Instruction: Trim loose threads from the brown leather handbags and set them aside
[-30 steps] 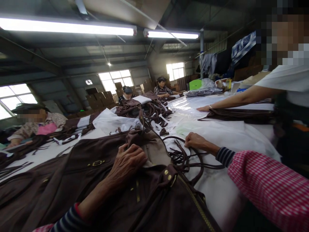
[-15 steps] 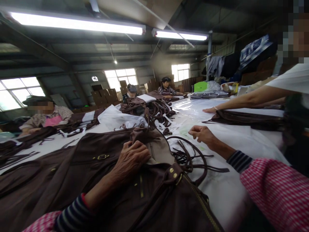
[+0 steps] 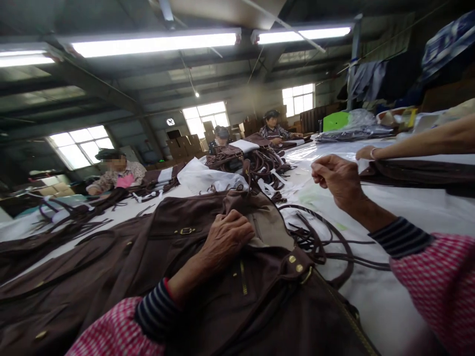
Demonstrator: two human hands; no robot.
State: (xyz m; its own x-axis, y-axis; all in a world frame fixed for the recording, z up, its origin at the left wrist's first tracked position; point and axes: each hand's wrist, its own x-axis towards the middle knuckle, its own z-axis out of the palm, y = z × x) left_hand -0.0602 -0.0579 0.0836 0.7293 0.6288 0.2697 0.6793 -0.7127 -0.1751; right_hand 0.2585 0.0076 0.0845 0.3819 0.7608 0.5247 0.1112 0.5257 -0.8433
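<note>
A dark brown leather handbag (image 3: 218, 291) with brass zips and a small buckle lies in front of me, its mouth partly open on a beige lining (image 3: 272, 225). My left hand (image 3: 230, 237) is closed on the edge of that opening, with its fingertips hidden in the folds. Raised over the table to the right of the bag, my right hand (image 3: 337, 180) has thumb and fingers pinched together. Whatever it may hold is too small to see. Below it, the bag's curved handle and thin straps (image 3: 322, 232) spread over white sheeting (image 3: 382, 217).
More brown bags with straps (image 3: 256, 158) are piled across the table, beside crumpled white wrapping (image 3: 211, 178). A co-worker's arm (image 3: 426, 141) reaches over another brown bag (image 3: 411, 173) at right. Several people sit along the far side. A bright green object (image 3: 336, 120) stands behind.
The view has swung left, so most things sit further right. My right hand has risen and is pinched more tightly. My left hand stays on the bag's opening.
</note>
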